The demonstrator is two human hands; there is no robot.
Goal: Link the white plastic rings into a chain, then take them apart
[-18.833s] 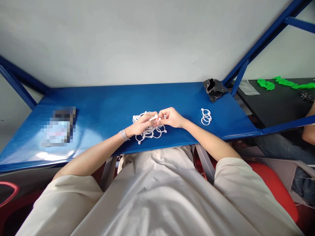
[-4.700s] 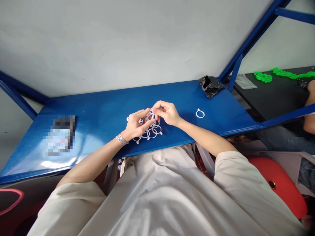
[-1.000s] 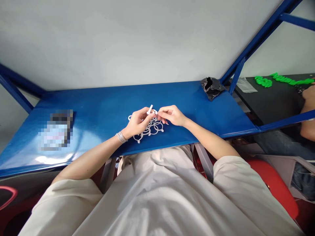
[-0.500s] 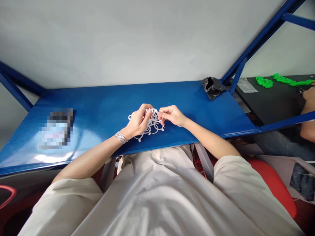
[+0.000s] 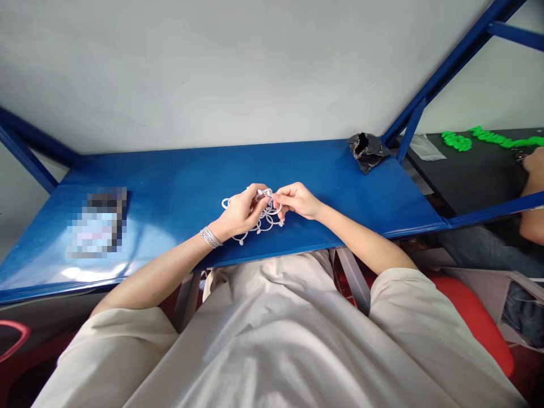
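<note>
A cluster of joined white plastic rings lies on the blue table in front of me. My left hand, with silver bracelets at the wrist, rests on the cluster and pinches its upper part. My right hand meets it from the right, its fingertips pinched on a white ring at the top of the cluster. Both hands touch over the rings, and the fingers hide the exact spot they grip.
A crumpled black bag sits at the table's far right corner. A blurred flat object lies at the left. Blue frame bars rise on the right. Beyond them, a black table holds green parts, with another person's arm beside it.
The white piece that stuck up between my fingers a second ago is now down in the cluster. The loose rings once lying at the right of the table are gone.
</note>
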